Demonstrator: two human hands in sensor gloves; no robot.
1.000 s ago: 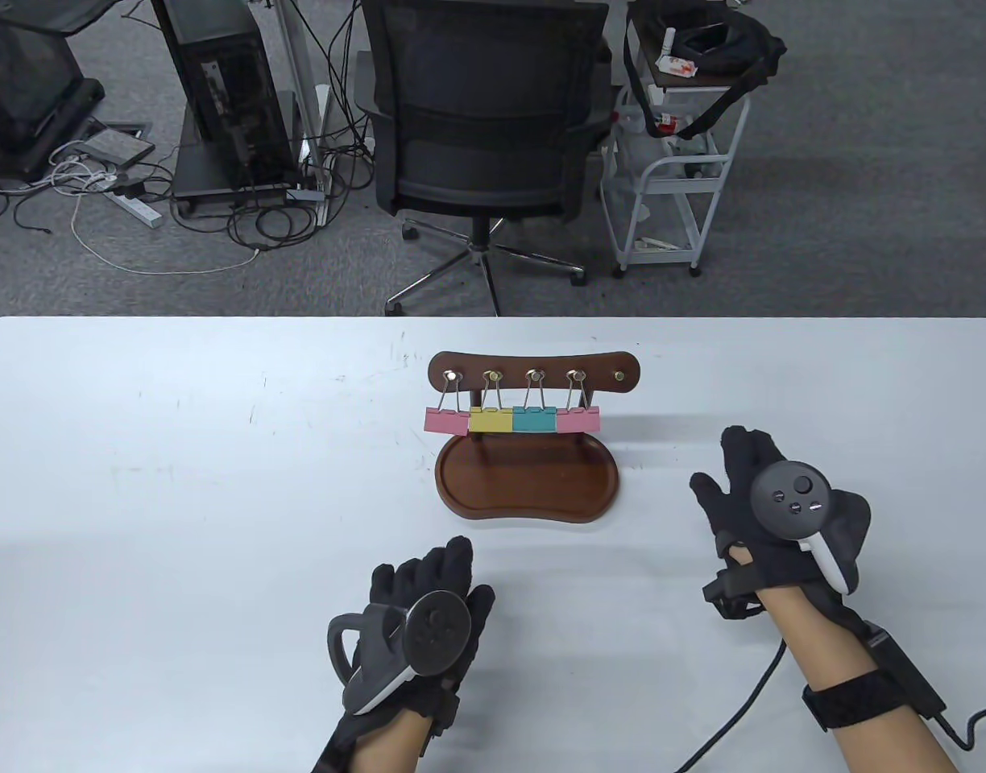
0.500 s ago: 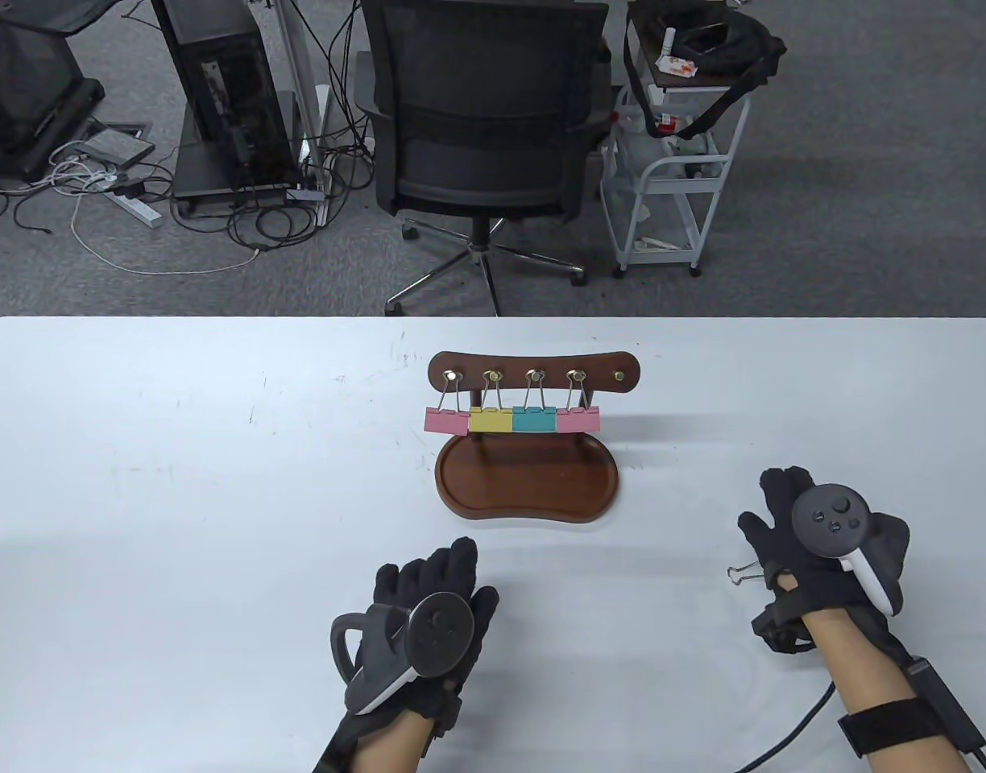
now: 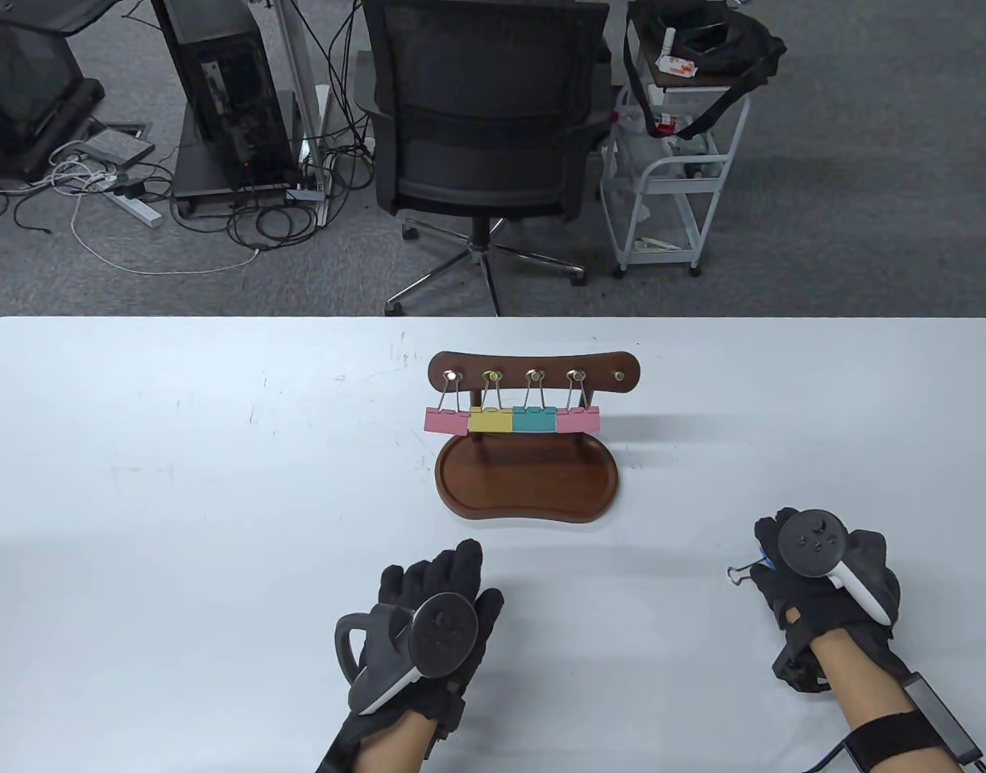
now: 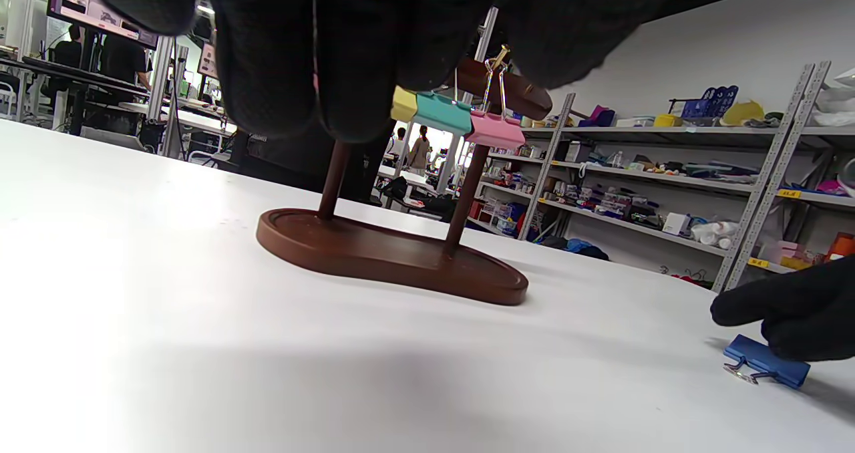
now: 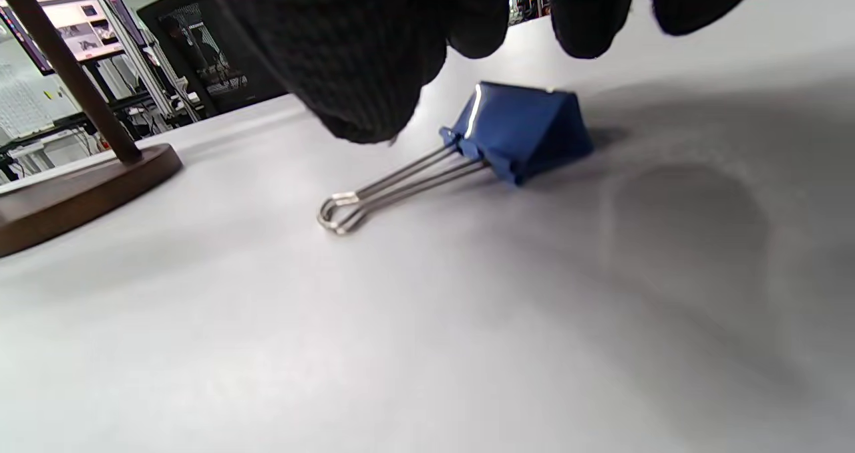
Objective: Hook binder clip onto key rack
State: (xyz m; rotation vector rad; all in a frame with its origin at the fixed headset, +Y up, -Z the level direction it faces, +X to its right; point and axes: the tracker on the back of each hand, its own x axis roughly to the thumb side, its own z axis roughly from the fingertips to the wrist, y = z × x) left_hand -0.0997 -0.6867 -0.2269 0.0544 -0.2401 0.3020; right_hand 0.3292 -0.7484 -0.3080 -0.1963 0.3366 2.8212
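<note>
One brown wooden key rack [image 3: 533, 372] carries five brass hooks [image 3: 619, 376]. Four binder clips hang there: two pink [image 3: 446, 419], one yellow [image 3: 490, 419], one teal [image 3: 533, 419]. One blue binder clip [image 5: 521, 132] lies on the white table [image 3: 179, 483]. Two black-gloved hands [image 3: 428, 612] are present.

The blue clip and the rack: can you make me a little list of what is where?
blue clip: lies on the table, wire handles pointing toward the rack
right hand: over the blue clip, fingers just above it, not yet lifting it
left hand: near the table's front edge, holds nothing
rack: five hooks
hung clips: pink, yellow, teal, pink
free hook: the rightmost one
</note>
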